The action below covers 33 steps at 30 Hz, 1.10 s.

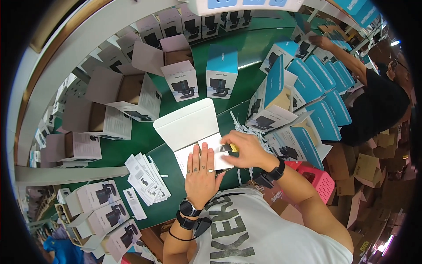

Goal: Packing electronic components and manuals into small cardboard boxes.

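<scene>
An opened white carton (pixel 189 125) lies in front of me with its lid flap folded back toward the far left. My left hand (pixel 200 174) rests flat over it, fingers stretched out across a white sheet or panel (pixel 212 141) inside. Close beside those fingers, my right hand (pixel 248 149) grips a small yellow utility knife (pixel 234 148), its dark end pointing left over the white panel. Part of the knife is hidden by the fingers. Just beyond the right hand lies a heap of thin white paper strips (pixel 250 130).
Printed leaflets (pixel 147 178) are piled at the left. Open printed boxes (pixel 136 99) line the far left; a closed blue-topped box (pixel 222 72) stands ahead. Blue-flapped boxes (pixel 272 108) crowd the right, near a pink basket (pixel 318 180). A co-worker (pixel 373 97) reaches in at the far right.
</scene>
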Each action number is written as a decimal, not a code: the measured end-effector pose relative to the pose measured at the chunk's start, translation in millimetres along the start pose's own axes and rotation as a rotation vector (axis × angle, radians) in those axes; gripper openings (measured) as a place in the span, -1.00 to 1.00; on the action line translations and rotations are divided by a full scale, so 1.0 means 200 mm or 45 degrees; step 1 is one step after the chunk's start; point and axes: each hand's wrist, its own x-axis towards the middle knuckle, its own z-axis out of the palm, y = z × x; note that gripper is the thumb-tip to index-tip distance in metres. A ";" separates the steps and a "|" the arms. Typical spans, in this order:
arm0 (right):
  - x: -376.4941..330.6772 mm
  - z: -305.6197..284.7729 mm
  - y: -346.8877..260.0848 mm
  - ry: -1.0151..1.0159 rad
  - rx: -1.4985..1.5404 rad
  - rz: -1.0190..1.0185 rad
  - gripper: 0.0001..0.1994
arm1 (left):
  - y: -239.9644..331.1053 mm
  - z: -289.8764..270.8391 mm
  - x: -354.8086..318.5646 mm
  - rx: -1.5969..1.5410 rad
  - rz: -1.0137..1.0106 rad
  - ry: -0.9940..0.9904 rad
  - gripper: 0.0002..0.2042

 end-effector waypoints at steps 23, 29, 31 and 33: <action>0.31 0.44 -0.16 0.129 -0.318 -0.432 -0.85 | -0.02 0.11 -0.15 0.156 0.137 0.052 -0.53; 0.30 0.47 -0.19 -0.005 -0.160 -0.539 -0.83 | -0.01 0.10 -0.18 0.029 0.099 -0.075 -0.59; 0.30 0.47 -0.24 -0.104 -0.067 -0.509 -0.82 | -0.02 0.10 -0.18 0.003 0.075 -0.120 -0.60; 0.31 0.49 -0.24 -0.136 -0.146 -0.472 -0.81 | -0.02 0.09 -0.18 -0.046 0.016 -0.214 -0.61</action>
